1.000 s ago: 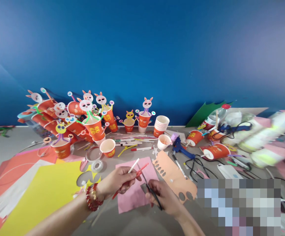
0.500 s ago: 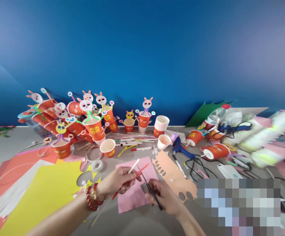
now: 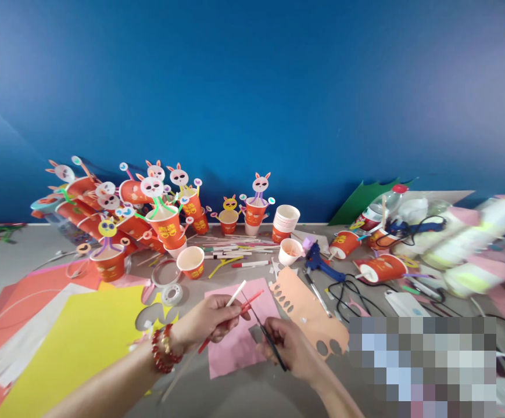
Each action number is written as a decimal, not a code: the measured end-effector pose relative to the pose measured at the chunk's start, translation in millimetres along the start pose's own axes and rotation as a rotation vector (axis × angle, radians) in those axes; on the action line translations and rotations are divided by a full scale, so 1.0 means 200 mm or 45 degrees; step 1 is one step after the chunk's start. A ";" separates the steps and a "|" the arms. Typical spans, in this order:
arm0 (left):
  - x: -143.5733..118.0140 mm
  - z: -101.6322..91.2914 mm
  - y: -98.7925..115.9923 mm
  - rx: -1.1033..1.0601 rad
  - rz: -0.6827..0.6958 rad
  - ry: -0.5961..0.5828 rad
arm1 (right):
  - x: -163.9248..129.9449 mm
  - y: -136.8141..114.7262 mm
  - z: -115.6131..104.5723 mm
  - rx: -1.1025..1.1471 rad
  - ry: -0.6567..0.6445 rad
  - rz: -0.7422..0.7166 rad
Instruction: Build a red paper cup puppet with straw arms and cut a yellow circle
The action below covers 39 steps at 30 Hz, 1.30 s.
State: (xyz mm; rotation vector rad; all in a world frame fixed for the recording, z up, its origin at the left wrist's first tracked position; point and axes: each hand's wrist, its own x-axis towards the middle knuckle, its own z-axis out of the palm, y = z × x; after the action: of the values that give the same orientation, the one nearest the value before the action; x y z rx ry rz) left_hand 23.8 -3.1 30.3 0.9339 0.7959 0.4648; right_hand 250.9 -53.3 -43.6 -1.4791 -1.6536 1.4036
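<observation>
Red stick: a thin red stick (image 3: 247,303) was pinched in the left hand (image 3: 211,323), slanting up and to the right over the pink paper sheet (image 3: 235,339); whether it was a straw or a pipe cleaner could not be told.
White stick: a white stick (image 3: 236,294) sat in the same left-hand pinch, its tip just above the red one.
Scissors: small dark-handled scissors (image 3: 264,328) were gripped in the right hand (image 3: 293,348), the blades angled up so that their tips met the red stick near its free end.
Grips: both hands were closed, the left on the two sticks, the right on the scissors.
Underneath: the pink paper sheet lay flat on the grey table (image 3: 243,395), with a yellow sheet (image 3: 78,342) to its left and an orange cut-out strip (image 3: 304,307) to its right.
Further out: a tape roll (image 3: 172,294), an open orange cup (image 3: 191,261), a blue glue gun (image 3: 317,262) and a crowd of finished bunny cups (image 3: 165,215) stood beyond.
Risk: the blades were close to the left fingertips, so a slip in the pinch could probably nick a finger; the two sticks lay so near each other that the white one might be caught as well; a short cut end could fly off into the clutter.
</observation>
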 end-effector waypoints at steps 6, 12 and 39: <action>0.00 0.01 0.00 -0.013 0.032 0.000 | 0.00 0.01 0.01 -0.017 0.043 -0.015; -0.01 0.01 -0.01 -0.004 0.060 0.015 | 0.00 0.02 0.01 -0.041 0.051 -0.054; 0.01 0.05 -0.04 0.190 0.185 0.231 | -0.02 -0.03 0.07 -0.184 0.189 -0.128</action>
State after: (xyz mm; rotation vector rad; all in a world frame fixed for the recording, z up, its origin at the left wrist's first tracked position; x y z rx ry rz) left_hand 32.3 -11.8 26.7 1.1037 0.9409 0.6299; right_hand 237.9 -60.5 -42.6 -1.5166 -1.7402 1.1139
